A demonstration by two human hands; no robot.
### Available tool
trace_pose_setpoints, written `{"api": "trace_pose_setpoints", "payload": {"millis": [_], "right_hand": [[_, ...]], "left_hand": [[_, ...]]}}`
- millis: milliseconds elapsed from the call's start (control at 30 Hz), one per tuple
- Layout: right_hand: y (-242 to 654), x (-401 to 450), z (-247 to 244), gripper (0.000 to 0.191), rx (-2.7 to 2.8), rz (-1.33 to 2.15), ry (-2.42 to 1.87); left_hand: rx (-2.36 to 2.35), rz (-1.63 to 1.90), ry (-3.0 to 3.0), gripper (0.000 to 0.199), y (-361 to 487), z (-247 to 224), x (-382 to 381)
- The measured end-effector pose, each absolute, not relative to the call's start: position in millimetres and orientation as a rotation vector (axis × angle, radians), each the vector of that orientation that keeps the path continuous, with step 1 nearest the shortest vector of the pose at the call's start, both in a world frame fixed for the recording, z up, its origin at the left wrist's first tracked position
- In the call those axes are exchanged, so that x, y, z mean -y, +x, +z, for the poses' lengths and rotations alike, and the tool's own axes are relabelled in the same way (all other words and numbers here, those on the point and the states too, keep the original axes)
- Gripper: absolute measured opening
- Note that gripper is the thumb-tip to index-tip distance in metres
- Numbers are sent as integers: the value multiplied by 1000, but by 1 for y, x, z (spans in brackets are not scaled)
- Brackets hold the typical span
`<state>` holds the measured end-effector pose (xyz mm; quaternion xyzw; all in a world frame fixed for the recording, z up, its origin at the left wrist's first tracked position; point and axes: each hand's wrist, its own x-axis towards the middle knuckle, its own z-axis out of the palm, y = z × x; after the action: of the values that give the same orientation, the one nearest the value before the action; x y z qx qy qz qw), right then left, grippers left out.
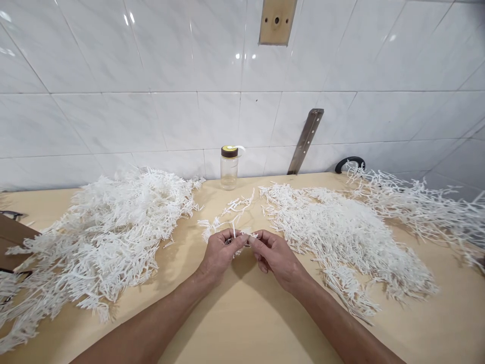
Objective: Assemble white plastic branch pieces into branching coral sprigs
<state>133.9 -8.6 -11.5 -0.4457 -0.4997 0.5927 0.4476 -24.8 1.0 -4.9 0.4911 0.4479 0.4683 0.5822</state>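
Observation:
My left hand [223,250] pinches the stem of a white plastic branch [235,221] that forks upward and to the left. Fingertip to fingertip with it, my right hand [273,251] is closed on a small white sprig [250,234], mostly covered by the fingers. Both hands are just above the table, near its middle. Beyond them lies a loose white twig [238,204]. Left of my hands is a big heap of feathery white sprigs [125,232]. A flatter pile of short white sprigs [341,227] spreads out on the right.
Against the tiled wall [170,116] stands a clear bottle [229,169] with a dark lid. A metal strip [306,141] leans there too, near a black ring-shaped object [350,163]. Longer white branches [413,202] lie far right. A brown box [15,240] is at the left edge.

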Motion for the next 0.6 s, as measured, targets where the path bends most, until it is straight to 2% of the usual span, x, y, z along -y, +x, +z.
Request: {"api": "trace_pose_setpoints", "payload": {"millis": [167,367,600], "right_hand": [[150,7,-4,37,1345,1421,-1049],[160,5,-3,28,1574,965,-1319],[155,8,-3,13,1882,553,-1178]], "left_hand": [[-1041,1110,1154,34,-26,-2,0],[-1066,1089,1094,38,-26,-2,0],[-1148,1069,1163,40,-25,-1,0]]}}
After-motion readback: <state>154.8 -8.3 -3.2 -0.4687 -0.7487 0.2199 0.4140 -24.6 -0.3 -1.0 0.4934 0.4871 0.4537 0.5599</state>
